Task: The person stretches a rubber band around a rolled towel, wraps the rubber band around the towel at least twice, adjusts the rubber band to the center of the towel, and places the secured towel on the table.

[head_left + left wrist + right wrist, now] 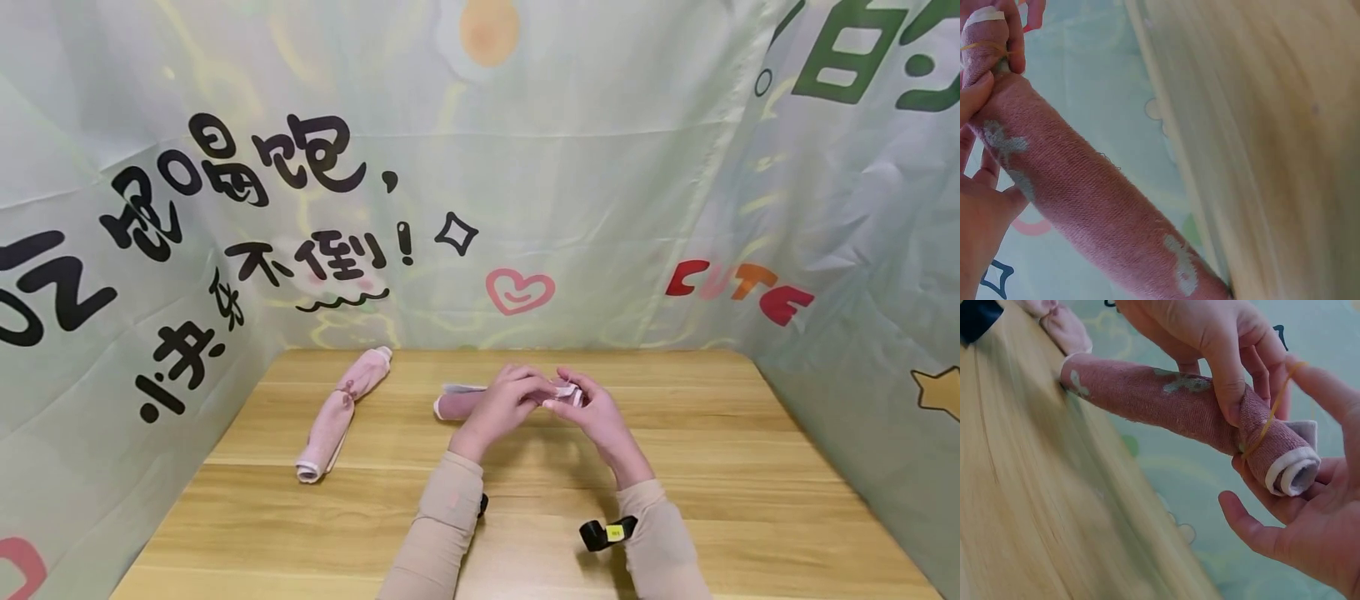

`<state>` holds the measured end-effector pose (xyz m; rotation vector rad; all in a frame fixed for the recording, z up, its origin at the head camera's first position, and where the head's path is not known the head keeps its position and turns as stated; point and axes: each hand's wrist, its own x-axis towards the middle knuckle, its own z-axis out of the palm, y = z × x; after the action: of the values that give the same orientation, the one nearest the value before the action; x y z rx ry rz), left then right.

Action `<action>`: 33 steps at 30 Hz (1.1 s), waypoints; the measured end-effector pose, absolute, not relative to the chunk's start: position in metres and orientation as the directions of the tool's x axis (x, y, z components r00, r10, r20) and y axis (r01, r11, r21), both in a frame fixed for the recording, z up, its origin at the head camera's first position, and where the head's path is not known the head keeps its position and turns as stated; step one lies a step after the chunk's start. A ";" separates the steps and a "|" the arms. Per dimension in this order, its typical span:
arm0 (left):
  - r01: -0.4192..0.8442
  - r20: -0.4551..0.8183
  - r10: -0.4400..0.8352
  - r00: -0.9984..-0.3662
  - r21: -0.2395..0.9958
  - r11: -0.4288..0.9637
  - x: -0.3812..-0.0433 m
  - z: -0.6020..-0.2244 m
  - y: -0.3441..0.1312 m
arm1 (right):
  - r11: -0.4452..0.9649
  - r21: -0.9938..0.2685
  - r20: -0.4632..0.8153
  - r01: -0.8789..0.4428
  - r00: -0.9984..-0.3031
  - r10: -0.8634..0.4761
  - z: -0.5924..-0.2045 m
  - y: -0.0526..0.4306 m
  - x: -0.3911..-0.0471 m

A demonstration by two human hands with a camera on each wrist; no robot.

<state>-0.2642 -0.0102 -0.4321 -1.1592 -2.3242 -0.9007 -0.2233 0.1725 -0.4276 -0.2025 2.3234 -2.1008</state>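
A dusty-pink towel with pale patches, rolled into a tube (456,407), lies over the back middle of the table. My left hand (501,407) grips it near its right end, thumb pressing into a narrowed spot in the right wrist view. A thin yellow rubber band (1272,414) runs round that end. My right hand (602,419) has the band hooked over one finger, stretching it away from the towel; other fingers reach under the roll. The white-edged spiral end (1297,472) faces the right palm. In the left wrist view the right hand is mostly out of frame.
A second rolled pink towel (330,433), pinched in at its middle, rests on the left of the wooden table (750,467). Printed fabric walls (600,208) enclose the back and sides. A black strap device (607,533) sits at the right wrist.
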 end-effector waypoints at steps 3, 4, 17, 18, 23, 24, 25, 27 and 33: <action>0.816 0.602 0.555 -0.574 0.371 0.443 -0.264 -0.432 -0.009 | 0.215 -0.968 0.111 -0.127 -0.990 -0.087 -0.426 0.171 -0.223; 0.814 0.600 0.554 -0.577 0.374 0.443 -0.264 -0.432 -0.009 | 0.250 -0.959 0.121 -0.137 -0.990 -0.078 -0.425 0.171 -0.223; 0.801 0.637 0.490 -0.595 0.419 0.427 -0.264 -0.433 -0.008 | 0.219 -0.968 0.149 -0.124 -0.984 0.100 -0.432 0.162 -0.226; 0.803 0.642 0.487 -0.592 0.421 0.422 -0.264 -0.433 -0.008 | 0.191 -0.974 0.145 -0.125 -0.984 0.099 -0.432 0.162 -0.226; 0.807 0.656 0.473 -0.588 0.432 0.403 -0.264 -0.434 -0.007 | 0.036 -0.992 0.122 -0.119 -0.988 0.094 -0.434 0.160 -0.227; 0.807 0.658 0.470 -0.588 0.433 0.403 -0.265 -0.434 -0.007 | -0.004 -0.993 0.115 -0.116 -0.989 0.092 -0.434 0.160 -0.227; 0.806 0.660 0.467 -0.589 0.435 0.401 -0.264 -0.434 -0.007 | -0.047 -0.992 0.109 -0.113 -0.990 0.090 -0.435 0.159 -0.227; 0.805 0.662 0.462 -0.590 0.439 0.400 -0.264 -0.434 -0.007 | -0.134 -0.985 0.098 -0.108 -0.992 0.083 -0.436 0.158 -0.228; 0.794 0.652 0.455 -0.607 0.463 0.395 -0.263 -0.432 -0.007 | -0.338 -0.938 0.075 -0.081 -0.997 0.031 -0.442 0.157 -0.231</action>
<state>-0.2627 -0.0067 -0.4316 -1.0721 -2.2346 -1.0830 -0.2310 0.1568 -0.4419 -0.0695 1.8449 -2.6256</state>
